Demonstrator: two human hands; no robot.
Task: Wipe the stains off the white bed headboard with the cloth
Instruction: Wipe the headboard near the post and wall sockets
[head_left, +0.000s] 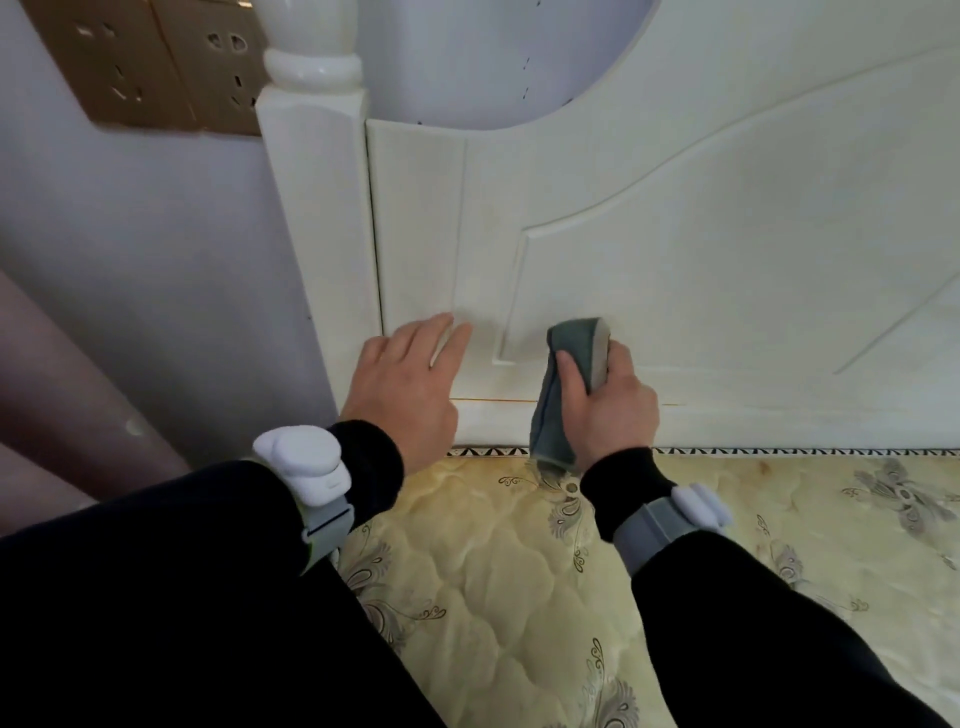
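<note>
Before you stands the white headboard (675, 234) above the patterned mattress (493, 571), your left hand (405, 384) resting flat with fingers straight on its lower panel, your right hand (608, 400) gripping the folded grey cloth (571, 364) pressed against the headboard just beside it.

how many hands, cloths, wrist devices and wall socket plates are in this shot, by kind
hands: 2, left hand and right hand
cloth: 1
wrist devices: 2
socket plates: 2
total: 7
</note>
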